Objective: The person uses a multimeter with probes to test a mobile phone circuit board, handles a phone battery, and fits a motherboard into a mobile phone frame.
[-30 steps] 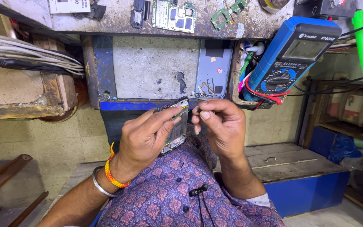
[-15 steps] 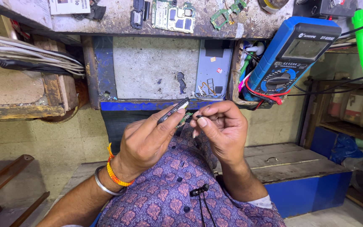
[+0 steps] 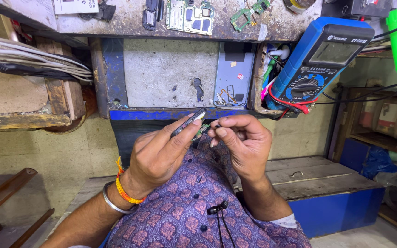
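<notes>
Left hand point(image 3: 159, 154) clamps a dark phone body point(image 3: 188, 123) edge-on above the workbench point(image 3: 161, 78) rim. Right hand point(image 3: 244, 142) fingertips pinched together on a small part at its end; identity unclear. Risk: the part slipping free into the lap.

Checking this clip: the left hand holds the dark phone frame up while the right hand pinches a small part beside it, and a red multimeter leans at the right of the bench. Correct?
Not quite. The multimeter is blue, not red; only its lead wires are red, as the head view shows. The rest stands: the left hand holds the phone frame, and the right hand pinches a small part.
</notes>
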